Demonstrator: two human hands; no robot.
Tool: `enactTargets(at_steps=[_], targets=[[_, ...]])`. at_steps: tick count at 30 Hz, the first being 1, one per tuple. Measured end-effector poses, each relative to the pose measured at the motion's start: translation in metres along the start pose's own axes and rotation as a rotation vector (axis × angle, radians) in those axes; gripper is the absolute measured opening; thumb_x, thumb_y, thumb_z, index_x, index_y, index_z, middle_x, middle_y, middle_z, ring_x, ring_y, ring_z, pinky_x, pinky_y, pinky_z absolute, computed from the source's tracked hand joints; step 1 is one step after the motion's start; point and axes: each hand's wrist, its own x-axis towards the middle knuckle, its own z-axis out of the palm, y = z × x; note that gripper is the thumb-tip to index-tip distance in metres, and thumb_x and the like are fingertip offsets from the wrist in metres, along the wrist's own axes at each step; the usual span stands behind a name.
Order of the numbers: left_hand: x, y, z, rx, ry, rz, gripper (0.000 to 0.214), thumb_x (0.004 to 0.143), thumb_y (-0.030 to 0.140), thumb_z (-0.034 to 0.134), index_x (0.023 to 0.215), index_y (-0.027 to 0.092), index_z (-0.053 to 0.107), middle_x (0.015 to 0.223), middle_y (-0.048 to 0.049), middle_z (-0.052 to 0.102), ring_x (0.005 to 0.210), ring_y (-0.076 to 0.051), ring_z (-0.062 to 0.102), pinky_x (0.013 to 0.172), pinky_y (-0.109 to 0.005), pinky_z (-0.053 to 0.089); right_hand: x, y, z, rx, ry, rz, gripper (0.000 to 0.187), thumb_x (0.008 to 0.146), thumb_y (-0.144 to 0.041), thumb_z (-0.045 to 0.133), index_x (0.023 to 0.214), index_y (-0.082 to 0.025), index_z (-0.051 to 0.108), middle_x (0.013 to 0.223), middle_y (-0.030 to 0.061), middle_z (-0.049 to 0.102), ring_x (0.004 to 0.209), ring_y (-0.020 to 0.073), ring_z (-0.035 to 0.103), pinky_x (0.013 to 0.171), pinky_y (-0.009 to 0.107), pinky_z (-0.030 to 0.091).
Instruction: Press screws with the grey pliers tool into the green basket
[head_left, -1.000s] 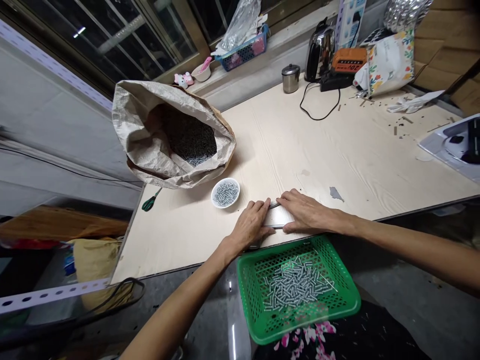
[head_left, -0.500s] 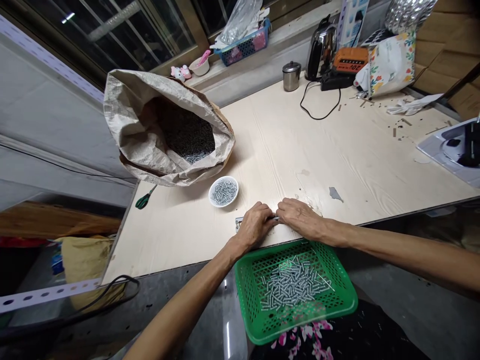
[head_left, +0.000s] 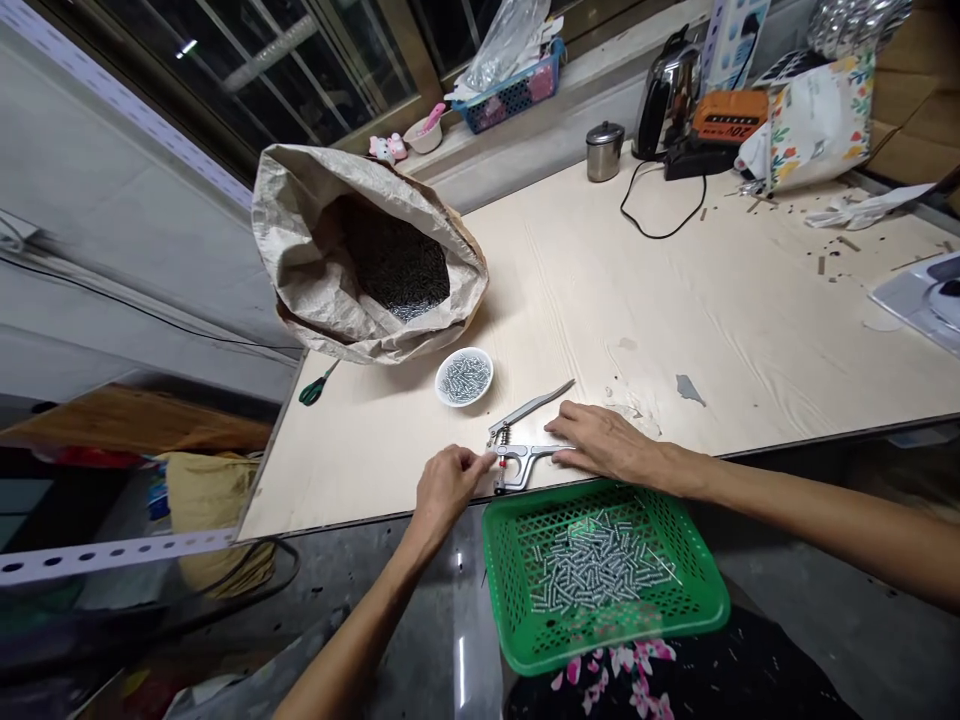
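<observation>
Spring-loaded hand pliers (head_left: 517,455), like snap-setting pliers, lie at the table's front edge with their silver handles spread apart. At their jaw end is my left hand (head_left: 448,488), its fingers curled and its thumb and forefinger together by the jaws; anything in the pinch is too small to make out. My right hand (head_left: 607,440) rests at the handle end, thumb and fingers apart around the end of the lower handle. Below the edge, a green plastic basket (head_left: 517,640) holds many small metal pins or screws (head_left: 600,565). Similar small metal pieces fill a white bowl (head_left: 465,378) behind the pliers.
A large open sack (head_left: 300,250) with dark metal pieces stands at the table's left. Green-handled scissors (head_left: 313,388) lie near it. Farther back are a metal canister (head_left: 604,152), a kettle (head_left: 667,95), an orange battery (head_left: 729,115) and a flowered bag (head_left: 821,130).
The plier handles have sprung apart, and my right hand has loosened. My left hand has moved left from the handles to the jaw end. The camera view has shifted slightly.
</observation>
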Motion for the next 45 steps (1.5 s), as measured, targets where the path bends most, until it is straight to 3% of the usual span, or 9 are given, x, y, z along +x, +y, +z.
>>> enactTargets(at_steps=[3,9,12,16,21,25,32,39,45], targets=[[0.0,-0.004,0.011,-0.039,-0.178,-0.103,0.042,0.069,0.056,0.064,0.054,0.017,0.061,0.053,-0.0019,0.058,0.056,-0.016,0.052,0.054,-0.026,0.028,0.007,-0.005,0.011,-0.029,-0.03,0.009,0.008,0.09,-0.022,0.053,0.086,-0.017,0.058,0.086,0.0044,0.057,0.071,0.014,0.051,0.061,0.027,0.039],[0.023,-0.004,0.02,-0.053,-0.321,-0.108,0.034,0.067,0.042,0.067,0.048,0.017,0.055,0.045,0.0026,0.047,0.048,-0.012,0.043,0.052,-0.026,0.024,0.018,-0.006,0.019,-0.175,-0.001,-0.013,0.016,0.092,-0.015,0.044,0.081,-0.019,0.055,0.082,0.0033,0.058,0.068,0.0149,0.048,0.059,0.03,0.033],[0.025,-0.001,0.008,0.157,-0.244,-0.02,0.024,0.072,0.03,0.066,0.054,0.016,0.06,0.053,-0.0004,0.052,0.054,-0.014,0.048,0.054,-0.026,0.027,0.022,-0.003,0.02,-0.247,0.027,-0.035,0.018,0.091,-0.011,0.043,0.08,-0.019,0.054,0.081,0.003,0.058,0.07,0.0156,0.047,0.06,0.031,0.03],[-0.009,0.015,-0.014,0.585,-0.007,0.153,0.022,0.085,0.015,0.049,0.074,0.013,0.068,0.083,-0.0117,0.064,0.079,-0.022,0.058,0.061,-0.029,0.037,0.025,0.006,0.022,-0.29,0.075,-0.018,0.018,0.091,-0.011,0.044,0.078,-0.018,0.054,0.08,0.0027,0.058,0.068,0.0149,0.046,0.06,0.031,0.028],[-0.043,0.035,-0.03,0.494,-0.221,0.364,0.017,0.087,0.028,0.058,0.097,0.022,0.07,0.091,-0.0049,0.067,0.088,-0.02,0.061,0.066,-0.027,0.042,0.024,0.012,0.028,-0.271,0.15,-0.017,0.017,0.092,-0.015,0.048,0.077,-0.017,0.055,0.078,0.0024,0.058,0.066,0.0147,0.046,0.059,0.03,0.027],[0.005,0.027,-0.039,0.469,0.127,0.295,0.023,0.091,0.029,0.052,0.105,0.021,0.069,0.098,-0.006,0.067,0.096,-0.022,0.06,0.069,-0.028,0.043,0.021,0.013,0.035,-0.295,0.254,-0.036,0.019,0.093,-0.015,0.047,0.075,-0.017,0.055,0.076,0.0027,0.057,0.068,0.0152,0.046,0.06,0.03,0.027],[0.101,0.02,-0.033,0.38,0.288,0.154,0.025,0.091,0.027,0.049,0.1,0.018,0.07,0.103,-0.0085,0.066,0.097,-0.022,0.06,0.074,-0.028,0.043,0.021,0.015,0.043,-0.303,0.337,-0.05,0.019,0.093,-0.019,0.049,0.075,-0.018,0.054,0.075,0.0017,0.055,0.069,0.0159,0.046,0.06,0.03,0.029],[0.123,0.036,-0.016,0.323,0.347,-0.063,0.024,0.085,0.037,0.056,0.09,0.018,0.07,0.107,-0.0106,0.067,0.09,-0.026,0.064,0.07,-0.031,0.044,0.025,0.013,0.042,-0.289,0.334,-0.047,0.018,0.093,-0.019,0.049,0.076,-0.017,0.053,0.076,0.002,0.055,0.068,0.0158,0.045,0.059,0.03,0.028],[0.127,0.034,-0.015,0.333,0.338,0.007,0.023,0.086,0.025,0.048,0.09,0.016,0.069,0.104,-0.0131,0.068,0.091,-0.025,0.064,0.071,-0.03,0.043,0.025,0.012,0.043,-0.286,0.328,-0.038,0.018,0.093,-0.017,0.047,0.076,-0.017,0.053,0.076,0.002,0.055,0.068,0.0155,0.044,0.058,0.03,0.026]])
